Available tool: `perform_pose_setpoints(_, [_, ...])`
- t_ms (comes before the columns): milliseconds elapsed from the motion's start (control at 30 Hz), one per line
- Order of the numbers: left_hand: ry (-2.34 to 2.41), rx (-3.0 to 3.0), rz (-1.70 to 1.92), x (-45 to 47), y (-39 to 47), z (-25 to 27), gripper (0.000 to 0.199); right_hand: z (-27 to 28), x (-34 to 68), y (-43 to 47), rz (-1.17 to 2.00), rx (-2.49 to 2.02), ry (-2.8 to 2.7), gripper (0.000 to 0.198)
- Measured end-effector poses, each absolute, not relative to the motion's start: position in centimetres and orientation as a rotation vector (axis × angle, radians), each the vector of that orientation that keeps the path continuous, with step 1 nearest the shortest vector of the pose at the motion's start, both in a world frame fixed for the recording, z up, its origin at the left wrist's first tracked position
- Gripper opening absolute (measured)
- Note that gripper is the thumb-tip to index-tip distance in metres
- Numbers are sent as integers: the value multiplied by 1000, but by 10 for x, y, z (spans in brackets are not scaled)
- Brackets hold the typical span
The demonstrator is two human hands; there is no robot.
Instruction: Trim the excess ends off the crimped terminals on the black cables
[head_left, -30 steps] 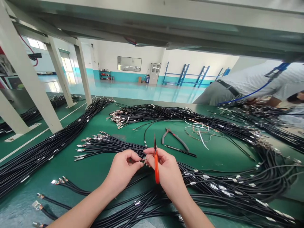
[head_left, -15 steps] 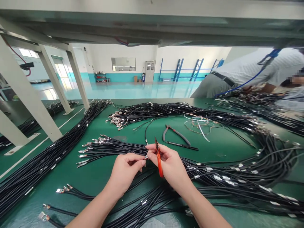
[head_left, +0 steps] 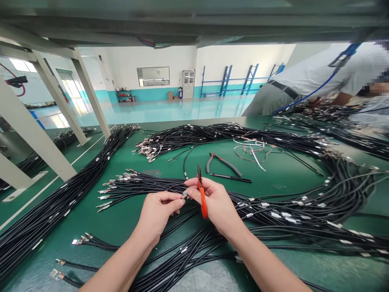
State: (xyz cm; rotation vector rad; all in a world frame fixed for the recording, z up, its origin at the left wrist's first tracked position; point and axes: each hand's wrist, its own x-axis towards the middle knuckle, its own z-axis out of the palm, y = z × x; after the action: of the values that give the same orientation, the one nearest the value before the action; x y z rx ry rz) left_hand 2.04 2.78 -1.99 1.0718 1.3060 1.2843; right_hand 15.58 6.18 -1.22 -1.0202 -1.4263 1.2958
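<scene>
Head view: bench (head_left: 291, 186), laid with black cables (head_left: 73, 186) in long bundles, perhaps against tangling. Over the nearer ones, left hand (head_left: 154, 213) and right hand (head_left: 217, 202), almost together. Snips (head_left: 202, 198) gripped in the right, apparently leaving its fingertips free. Smallest, a connector (head_left: 184, 194), pinched by left fingertips, seemingly steadied by right ones.

Green bench top (head_left: 282, 174), strewn with black cables (head_left: 173, 263).
1 long bundle (head_left: 88, 178) runs down the left, 1 back bundle (head_left: 212, 132) crosses the far side, and 1 middle bundle (head_left: 146, 184) has its metal ends pointing left. Between the last 2 lie grey-handled pliers (head_left: 232, 168), handles spread, with 1 slim black tool (head_left: 227, 177) just beside, and 1 wire tangle (head_left: 257, 157) to their right. Pale frame legs (head_left: 39, 142) stand at left.
</scene>
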Motion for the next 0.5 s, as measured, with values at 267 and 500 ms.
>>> perform_pose_setpoints(267, [1310, 1082, 1368, 21, 27, -20, 9, -9, 158, 63, 1320, -1024, -1448, 18])
perform_pose_setpoints(500, [1352, 1086, 1371, 22, 25, -17, 7, -8, 160, 64, 1344, -969, -1486, 15])
